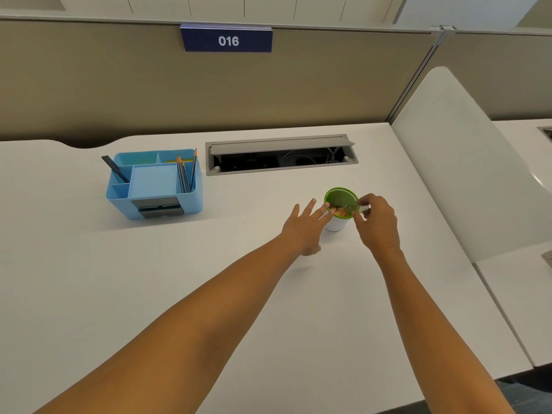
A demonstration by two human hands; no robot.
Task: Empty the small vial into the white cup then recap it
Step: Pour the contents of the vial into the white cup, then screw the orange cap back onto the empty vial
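Note:
A white cup (336, 225) with a green inner lining stands on the white desk (239, 264), right of centre. Small orange and dark bits lie inside it. My right hand (377, 224) holds a small clear vial (357, 208) tipped on its side over the cup's right rim, mouth pointing into the cup. My left hand (304, 227) rests against the cup's left side with fingers spread, fingertips touching the rim. I cannot see the vial's cap.
A blue desk organiser (153, 183) with pencils and a pen stands at the back left. An open grey cable hatch (280, 155) is set into the desk behind the cup. A white divider panel (466, 162) rises on the right. The desk's front edge runs lower right.

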